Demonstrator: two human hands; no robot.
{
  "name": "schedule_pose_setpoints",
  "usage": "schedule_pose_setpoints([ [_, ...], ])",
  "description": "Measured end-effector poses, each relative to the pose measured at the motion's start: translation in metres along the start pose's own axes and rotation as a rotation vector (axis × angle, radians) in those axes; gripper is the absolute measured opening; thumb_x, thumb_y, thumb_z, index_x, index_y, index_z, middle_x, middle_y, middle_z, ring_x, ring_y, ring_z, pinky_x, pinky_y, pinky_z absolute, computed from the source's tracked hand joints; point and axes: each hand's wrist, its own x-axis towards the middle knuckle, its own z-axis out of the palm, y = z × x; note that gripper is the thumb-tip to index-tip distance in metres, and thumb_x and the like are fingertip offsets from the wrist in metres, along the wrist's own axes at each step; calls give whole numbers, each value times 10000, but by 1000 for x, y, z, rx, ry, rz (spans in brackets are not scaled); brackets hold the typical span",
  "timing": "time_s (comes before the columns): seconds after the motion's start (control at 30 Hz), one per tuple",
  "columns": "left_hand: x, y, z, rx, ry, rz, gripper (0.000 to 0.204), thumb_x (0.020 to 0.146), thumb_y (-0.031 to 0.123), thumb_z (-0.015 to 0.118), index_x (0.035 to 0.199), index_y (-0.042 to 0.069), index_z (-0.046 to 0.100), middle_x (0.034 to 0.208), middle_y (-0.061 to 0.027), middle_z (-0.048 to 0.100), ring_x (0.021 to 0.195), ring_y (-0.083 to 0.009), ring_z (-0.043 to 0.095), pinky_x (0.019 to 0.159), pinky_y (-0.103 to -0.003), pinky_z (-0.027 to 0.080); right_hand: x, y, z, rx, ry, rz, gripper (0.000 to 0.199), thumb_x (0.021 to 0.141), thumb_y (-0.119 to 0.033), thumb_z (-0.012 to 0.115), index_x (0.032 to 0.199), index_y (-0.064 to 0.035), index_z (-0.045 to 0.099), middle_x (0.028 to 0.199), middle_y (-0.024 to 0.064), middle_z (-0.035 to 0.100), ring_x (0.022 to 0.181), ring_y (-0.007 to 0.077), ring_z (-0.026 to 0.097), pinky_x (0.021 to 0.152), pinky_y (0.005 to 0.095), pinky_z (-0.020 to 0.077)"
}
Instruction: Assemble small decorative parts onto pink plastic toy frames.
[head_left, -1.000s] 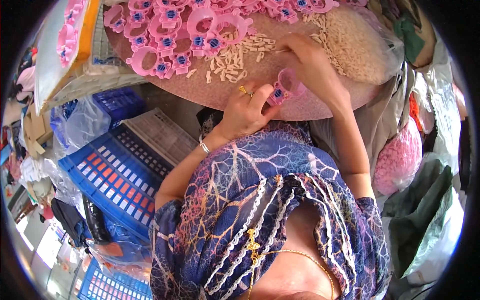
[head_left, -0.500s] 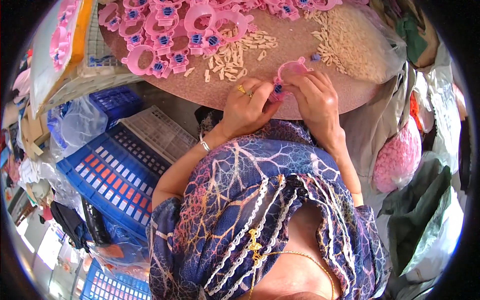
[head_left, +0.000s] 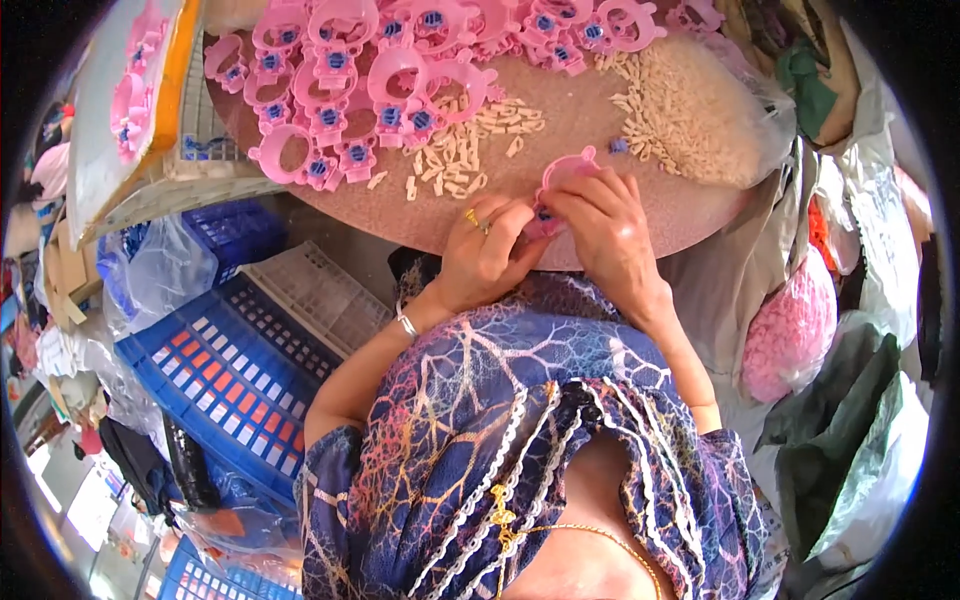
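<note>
Head view, left hand (head_left: 487, 252) and right hand (head_left: 607, 228) pinched together on pink ring (head_left: 566, 172) at near edge of round desk (head_left: 560, 125), beige pegs (head_left: 690, 110) heaped beyond right hand, finished rings (head_left: 370, 70) piled far left, blue crate (head_left: 225, 375) below desk

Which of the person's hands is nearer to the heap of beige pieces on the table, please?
Right. The right hand lies just below the beige heap; the left hand sits farther left.
</note>
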Motion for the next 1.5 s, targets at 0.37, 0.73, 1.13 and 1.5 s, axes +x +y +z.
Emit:
schedule_pose_setpoints([
  [0.37,1,1,1,75,21,107,480,719,34,847,1108,0,569,1018,-175,689,828,-330,666,722,-409,542,1,-13,-1,-42,-32,117,259,724,-13,622,975,-39,682,975,94,662,967,286,614,886,433,441],
  [0.73,11,16,-3,10,66,-34,549,696,35,859,1154,-5,559,1028,-140,662,882,-320,651,755,-396,534,1,1,3,256,435,337,642,864,-153,691,1435,-12,434,1420,216,457,1335,379,392,1056,448,392],
  [1.13,-18,7,-9,-6,94,-386,556,746,-18,848,1193,-35,518,1106,-134,635,980,-186,643,885,-297,535,-38,41,44,181,592,373,237,908,61,545,1131,2,597,1110,199,619,1006,362,600,908,409,483],
  [1.5,-17,-1,-3,-46,74,-363,619,710,-7,877,1206,-42,508,1120,-142,628,1000,-208,633,906,-319,526,-3,43,31,306,636,534,210,879,60,536,1070,16,613,1017,195,643,967,326,635,853,382,499],
])
